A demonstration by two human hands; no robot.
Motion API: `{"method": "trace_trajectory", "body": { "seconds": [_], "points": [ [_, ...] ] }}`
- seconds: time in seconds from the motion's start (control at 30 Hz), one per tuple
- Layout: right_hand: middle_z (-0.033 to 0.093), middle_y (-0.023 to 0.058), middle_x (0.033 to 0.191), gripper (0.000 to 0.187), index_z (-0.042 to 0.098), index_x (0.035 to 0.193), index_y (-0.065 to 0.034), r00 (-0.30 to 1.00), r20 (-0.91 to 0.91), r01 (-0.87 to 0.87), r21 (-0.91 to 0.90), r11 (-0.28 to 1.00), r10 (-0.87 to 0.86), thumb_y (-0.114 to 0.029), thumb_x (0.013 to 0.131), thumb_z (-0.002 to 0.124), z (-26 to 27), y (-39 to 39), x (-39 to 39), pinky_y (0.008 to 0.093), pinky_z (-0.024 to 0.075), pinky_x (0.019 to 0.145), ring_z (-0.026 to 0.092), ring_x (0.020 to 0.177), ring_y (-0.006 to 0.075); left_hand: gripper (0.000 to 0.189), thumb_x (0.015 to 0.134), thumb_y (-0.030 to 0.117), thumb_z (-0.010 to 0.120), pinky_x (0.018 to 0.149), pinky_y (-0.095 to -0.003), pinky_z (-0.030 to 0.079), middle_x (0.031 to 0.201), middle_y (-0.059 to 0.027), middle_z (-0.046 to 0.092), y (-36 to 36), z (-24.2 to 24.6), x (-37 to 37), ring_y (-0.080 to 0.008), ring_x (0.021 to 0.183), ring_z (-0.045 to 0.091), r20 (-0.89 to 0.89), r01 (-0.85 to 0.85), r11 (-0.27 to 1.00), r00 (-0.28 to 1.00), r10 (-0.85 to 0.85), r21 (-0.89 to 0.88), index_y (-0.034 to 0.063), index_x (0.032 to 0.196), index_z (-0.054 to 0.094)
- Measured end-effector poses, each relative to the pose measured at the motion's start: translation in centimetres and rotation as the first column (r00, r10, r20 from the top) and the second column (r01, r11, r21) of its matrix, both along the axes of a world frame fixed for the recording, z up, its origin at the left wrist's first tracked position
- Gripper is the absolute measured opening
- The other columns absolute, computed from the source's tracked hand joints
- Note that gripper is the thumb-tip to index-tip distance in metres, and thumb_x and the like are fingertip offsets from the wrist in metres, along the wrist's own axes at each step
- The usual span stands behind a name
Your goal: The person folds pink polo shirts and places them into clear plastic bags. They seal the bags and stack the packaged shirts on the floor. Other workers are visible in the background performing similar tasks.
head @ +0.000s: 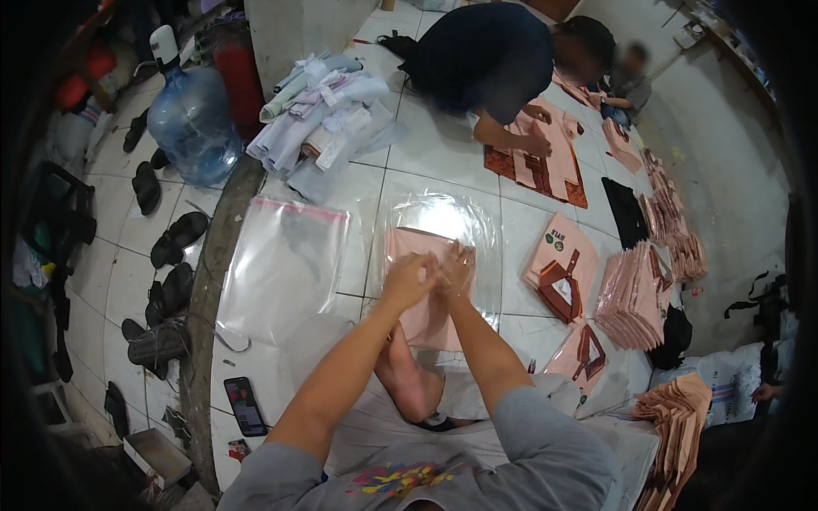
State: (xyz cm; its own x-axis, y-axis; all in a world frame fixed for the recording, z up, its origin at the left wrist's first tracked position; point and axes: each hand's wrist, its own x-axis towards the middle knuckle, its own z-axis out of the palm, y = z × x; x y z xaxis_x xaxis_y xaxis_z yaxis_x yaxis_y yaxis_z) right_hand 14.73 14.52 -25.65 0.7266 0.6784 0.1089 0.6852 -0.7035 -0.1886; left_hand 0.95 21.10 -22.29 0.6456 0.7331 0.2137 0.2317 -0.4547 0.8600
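Note:
On the tiled floor before me lies a folded pink shirt (409,246) in or under a clear plastic bag (489,255), whose glossy film spreads past the cloth. My right hand (457,268) rests on the shirt with its fingers spread, and film seems to cover part of it. Just beside it, my left hand (410,280) is over the shirt with its fingers bent; whether they pinch the film cannot be made out. Left of the shirt is a stack of clear plastic bags (284,262) with a pink strip along the top edge.
Folded pink shirts with brown collars (559,268) lie to the right, near a stack of bagged shirts (629,297). Rolled cloth bundles (326,115) sit ahead. A co-worker (486,57) bends over a shirt (540,153). A phone (245,405) and water jug (192,128) are leftward.

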Motion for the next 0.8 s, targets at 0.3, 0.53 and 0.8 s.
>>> {"method": "trace_trajectory", "body": {
  "seconds": [0.3,0.53,0.8],
  "points": [
    [0.07,0.019,0.102,0.031,0.07,0.104,0.0002,0.905,-0.174,-0.295,0.401,0.867,0.388,-0.027,0.092,0.062,1.8,-14.3,-2.6,0.0466,0.0523,0.086,0.066,0.097,0.0406,0.052,0.088,0.041,0.075,0.08,-0.0457,0.055,0.095,-0.0181,0.07,4.7,-5.6,-2.3,-0.0368,0.083,0.068,-0.456,-0.257,0.872,0.889,0.045,-0.416,-0.0047,0.112,0.066],
    [0.071,0.0125,0.085,0.042,0.072,0.102,0.0023,0.811,-0.573,0.198,0.078,0.977,-0.119,-0.036,0.086,0.079,-3.0,-12.9,6.4,0.0412,0.054,0.071,0.067,0.074,0.0305,0.057,0.083,0.047,0.081,0.058,-0.0362,0.052,0.073,-0.0085,0.063,5.0,-5.6,-4.4,-0.0218,0.062,0.062,-0.356,-0.321,0.569,0.933,0.053,-0.757,-0.0066,0.095,0.068],
    [0.068,0.0077,0.093,0.046,0.062,0.118,0.0034,0.181,-0.974,0.507,0.212,0.836,0.137,-0.021,0.085,0.083,-2.3,-15.5,5.6,0.0305,0.0498,0.056,0.063,0.071,0.0148,0.059,0.078,0.04,0.086,0.062,-0.0369,0.055,0.09,-0.0171,0.07,3.9,-6.9,-5.9,-0.0231,0.071,0.066,-0.513,-0.147,0.817,0.835,-0.2,-0.558,-0.0109,0.102,0.069]
  ]
}}
